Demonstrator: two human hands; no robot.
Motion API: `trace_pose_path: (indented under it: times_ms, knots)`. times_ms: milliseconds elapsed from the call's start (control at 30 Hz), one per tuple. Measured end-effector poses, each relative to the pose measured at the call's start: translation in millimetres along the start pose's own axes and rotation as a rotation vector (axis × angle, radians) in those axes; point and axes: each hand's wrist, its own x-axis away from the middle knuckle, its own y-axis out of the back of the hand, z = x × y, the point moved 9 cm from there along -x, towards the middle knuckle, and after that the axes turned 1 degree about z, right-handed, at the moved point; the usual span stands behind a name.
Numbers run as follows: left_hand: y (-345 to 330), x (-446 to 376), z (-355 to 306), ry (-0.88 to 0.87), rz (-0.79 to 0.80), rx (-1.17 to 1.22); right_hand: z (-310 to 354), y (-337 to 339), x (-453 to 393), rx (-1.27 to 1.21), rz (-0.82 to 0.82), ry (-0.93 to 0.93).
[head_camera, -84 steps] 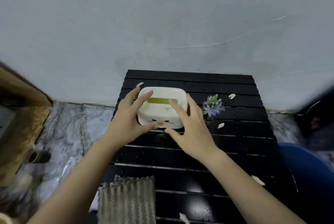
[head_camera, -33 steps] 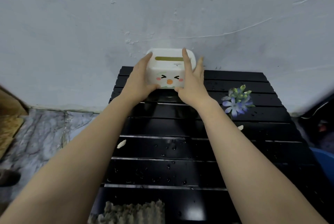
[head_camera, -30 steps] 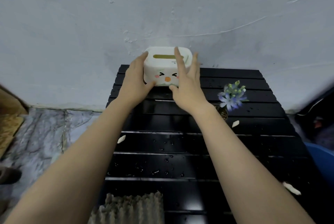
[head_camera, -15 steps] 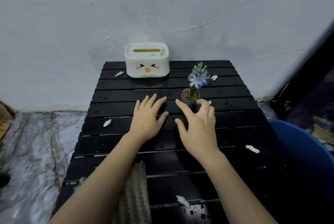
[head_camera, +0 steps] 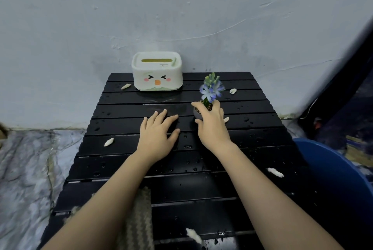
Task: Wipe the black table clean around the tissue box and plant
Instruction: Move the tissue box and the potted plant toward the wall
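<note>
The black slatted table (head_camera: 252, 128) is wet and dotted with small white scraps. The white tissue box (head_camera: 157, 71) with a cartoon face stands at the table's far edge against the wall. A small potted plant (head_camera: 211, 89) with blue flowers stands right of centre. My right hand (head_camera: 212, 122) is wrapped around its grey pot. My left hand (head_camera: 158, 135) lies flat on the slats to the left of the pot, fingers spread and holding nothing. A grey ribbed cloth (head_camera: 137, 223) lies at the near edge, partly under my left forearm.
White scraps lie at the left (head_camera: 109, 142), right (head_camera: 275, 172), near edge (head_camera: 193, 234) and beside the tissue box (head_camera: 126, 86). A blue tub (head_camera: 339, 179) stands close to the table's right side. The grey wall (head_camera: 181, 17) rises behind, with marble floor (head_camera: 26, 169) at the left.
Both hands set the tissue box down at the far edge and came back toward me. My right hand has since closed around the plant pot; my left hand rests flat.
</note>
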Motion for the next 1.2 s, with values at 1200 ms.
trace_pose_path:
  times_ms: [1200]
  knots:
    - [21.0, -56.9, -5.7, 0.006, -0.098, 0.034, -12.1, -2.2, -103.8, -0.057, -0.084, -0.031]
